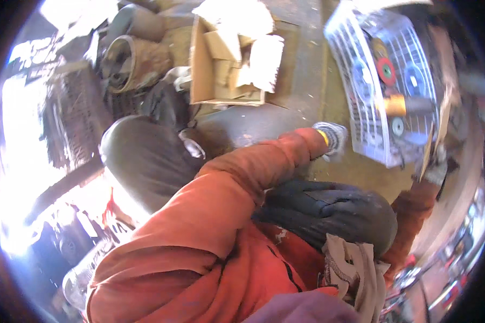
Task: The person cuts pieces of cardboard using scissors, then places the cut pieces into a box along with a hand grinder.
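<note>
Reaching toward the white plastic crate [367, 137] at the upper right of the frame appears to be the step in hand, with the crate being flanked by both gloved hands. The left hand [334, 139], in a grey-and-white striped glove, is seen right of centre, just beside the crate's lower left corner. Its fingers are blurred and turned away; how far they are spread cannot be made out, nor can it be settled whether the crate is touched. No held thing is seen there.

The right hand [435, 171] is placed at the right of the frame, by the crate's lower right side and close to a brown strip [428, 151]. Its fingers are too indistinct to be read, and whether the strip or the crate is gripped is left uncertain.

Within the crate, a red disc [386, 71], a blue disc [414, 81] and an orange-and-black tool [396, 105] are held loosely. If the crate is to be shifted, matched support at both sides would be called for, as its contents could slide. A cardboard box [201, 67] is set at the upper middle, well apart from the right hand.
</note>
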Demonstrator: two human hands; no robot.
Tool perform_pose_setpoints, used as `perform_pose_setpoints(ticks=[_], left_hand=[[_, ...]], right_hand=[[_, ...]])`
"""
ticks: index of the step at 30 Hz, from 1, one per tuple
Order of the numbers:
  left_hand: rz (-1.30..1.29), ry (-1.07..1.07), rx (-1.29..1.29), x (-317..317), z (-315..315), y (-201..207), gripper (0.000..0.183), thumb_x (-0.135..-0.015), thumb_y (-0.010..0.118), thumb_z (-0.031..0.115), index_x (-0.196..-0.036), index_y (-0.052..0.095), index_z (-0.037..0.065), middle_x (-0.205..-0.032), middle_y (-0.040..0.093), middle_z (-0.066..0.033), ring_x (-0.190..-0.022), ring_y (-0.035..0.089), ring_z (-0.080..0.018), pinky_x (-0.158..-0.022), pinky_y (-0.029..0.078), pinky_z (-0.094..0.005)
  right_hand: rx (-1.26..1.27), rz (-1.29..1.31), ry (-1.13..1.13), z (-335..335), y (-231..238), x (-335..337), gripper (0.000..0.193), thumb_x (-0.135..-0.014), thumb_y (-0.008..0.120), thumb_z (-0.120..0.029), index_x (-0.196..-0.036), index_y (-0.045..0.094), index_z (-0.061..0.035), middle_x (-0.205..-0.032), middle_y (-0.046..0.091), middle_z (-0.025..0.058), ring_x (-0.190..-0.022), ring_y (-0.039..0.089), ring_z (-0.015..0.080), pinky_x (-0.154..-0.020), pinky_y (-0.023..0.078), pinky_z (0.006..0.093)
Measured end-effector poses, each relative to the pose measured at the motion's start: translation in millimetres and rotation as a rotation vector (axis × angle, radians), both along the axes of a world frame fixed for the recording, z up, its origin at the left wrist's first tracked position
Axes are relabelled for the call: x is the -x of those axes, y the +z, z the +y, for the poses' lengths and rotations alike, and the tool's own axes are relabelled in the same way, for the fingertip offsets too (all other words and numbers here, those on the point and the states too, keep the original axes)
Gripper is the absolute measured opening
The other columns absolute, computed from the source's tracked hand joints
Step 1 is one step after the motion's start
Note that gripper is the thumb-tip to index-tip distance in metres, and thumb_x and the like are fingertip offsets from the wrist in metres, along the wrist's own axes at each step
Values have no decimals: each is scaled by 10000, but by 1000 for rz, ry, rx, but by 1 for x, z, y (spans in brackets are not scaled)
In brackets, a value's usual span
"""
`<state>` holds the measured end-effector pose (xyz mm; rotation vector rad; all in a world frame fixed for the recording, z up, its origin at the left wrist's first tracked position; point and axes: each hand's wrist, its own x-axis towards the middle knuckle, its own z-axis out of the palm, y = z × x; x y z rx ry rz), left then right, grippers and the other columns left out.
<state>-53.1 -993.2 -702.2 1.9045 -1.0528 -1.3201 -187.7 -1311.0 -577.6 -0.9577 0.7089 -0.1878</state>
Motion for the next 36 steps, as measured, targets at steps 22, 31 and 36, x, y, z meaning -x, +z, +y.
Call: perform_pose_setpoints(ticks=[22,31,36], left_hand=[[-336,1232,-567,-162,259,97,251,-805,580,238,-967,685,78,-916,677,-192,-889,643,-379,-780,519,-431],[-353,1201,-330,-50,268,447,268,-808,582,276,-940,639,49,-866,649,-212,-839,632,-384,-749,513,-461],[-442,1467,7,-44,366,671,376,-833,618,106,-1190,575,-4,-908,663,-204,-873,673,-298,-772,530,-356]], right_hand=[[291,746,57,157,158,82,473,-893,569,-411,-1291,541,-157,-1383,494,59,-1206,496,220,-961,436,461],[583,1069,525,231,315,52,466,-846,647,-296,-1266,561,-114,-1245,567,61,-1041,553,185,-827,466,387],[656,1094,617,256,343,17,470,-819,690,-232,-1251,571,-90,-1169,607,62,-948,585,166,-753,483,346]])
